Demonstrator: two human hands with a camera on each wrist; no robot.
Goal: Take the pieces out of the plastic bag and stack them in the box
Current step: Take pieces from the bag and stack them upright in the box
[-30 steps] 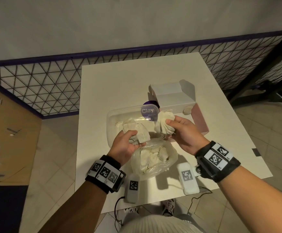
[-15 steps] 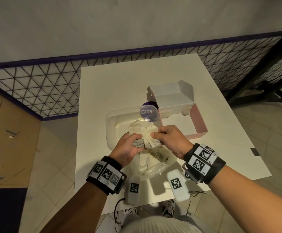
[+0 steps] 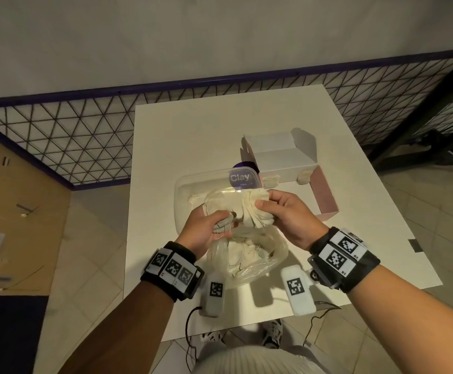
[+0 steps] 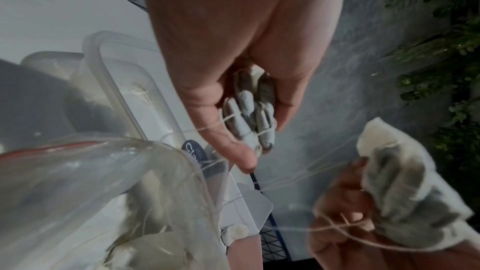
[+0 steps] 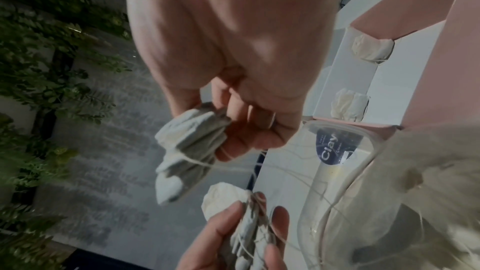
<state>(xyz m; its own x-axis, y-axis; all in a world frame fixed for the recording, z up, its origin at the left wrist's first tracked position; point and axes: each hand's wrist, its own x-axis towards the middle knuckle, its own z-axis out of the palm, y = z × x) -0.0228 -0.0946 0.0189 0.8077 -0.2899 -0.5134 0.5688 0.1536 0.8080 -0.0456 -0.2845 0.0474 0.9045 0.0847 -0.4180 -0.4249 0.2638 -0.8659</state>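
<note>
My left hand [image 3: 226, 225] grips a bundle of cream tea-bag-like pieces [image 4: 249, 114] with strings wound round it. In my right hand [image 3: 267, 203] is pinched a second bundle [image 3: 255, 211], touching the first. Thin strings [image 4: 285, 180] run between the two bundles and down into the clear plastic bag [image 3: 249, 260], which lies under my hands with more pieces inside. The pink box [image 3: 325, 195] stands open to the right beyond my hands, its white lid [image 3: 279, 149] raised. Two pieces [image 3: 270, 180] [image 3: 305, 176] lie at its far wall.
A clear plastic tub [image 3: 190, 190] with a purple "Clay" label [image 3: 240, 178] sits just behind my hands, left of the box. The white table [image 3: 193, 136] ends close to my body. A wire fence [image 3: 85, 147] runs behind and to the left.
My right hand has brought its bundle left and down from near the box to meet the left hand's bundle. Both hands now hold their bundles together above the bag.
</note>
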